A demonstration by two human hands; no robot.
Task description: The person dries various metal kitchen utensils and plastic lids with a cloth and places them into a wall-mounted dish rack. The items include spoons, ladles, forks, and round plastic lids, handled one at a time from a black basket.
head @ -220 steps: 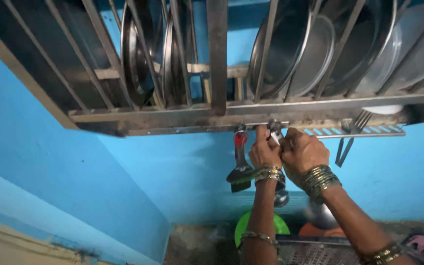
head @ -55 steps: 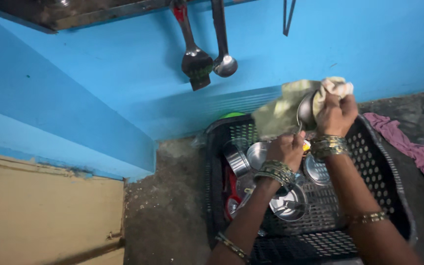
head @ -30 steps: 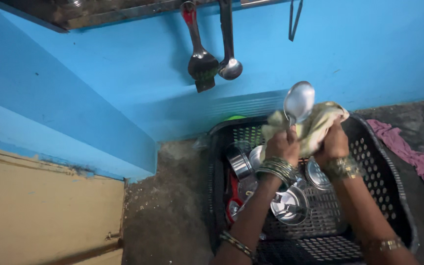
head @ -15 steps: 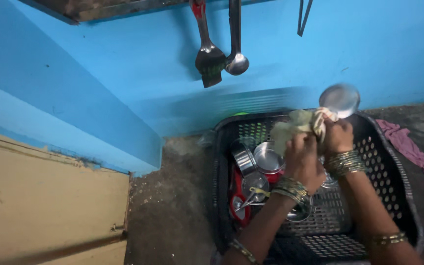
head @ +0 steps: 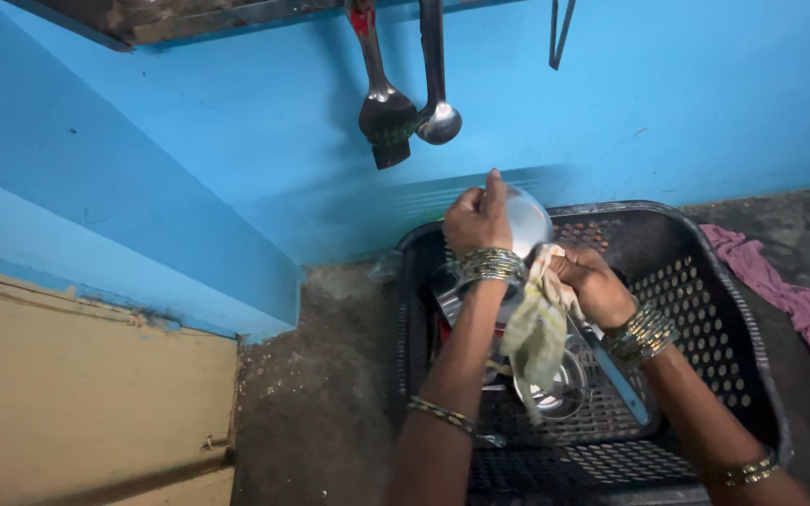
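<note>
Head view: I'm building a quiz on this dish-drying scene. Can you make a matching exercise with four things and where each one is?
Things:
1. steel ladle
2. yellowish cloth
3. black crate
4. pink cloth

Places:
A. on the floor beside the crate
B. bowl end gripped in the left hand
C. below both hands, holding steel vessels
D. hanging from the right hand

Pairs: 1-B, 2-D, 3-C, 4-A

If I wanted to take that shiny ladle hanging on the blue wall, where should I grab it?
Probably the steel ladle is best gripped by its long straight handle, above the round bowl, coming from the front. It hangs straight down against the wall, bowl at the bottom, close beside the red-handled spatula, so a hold from the front, then lifting up, seems easiest.
</note>
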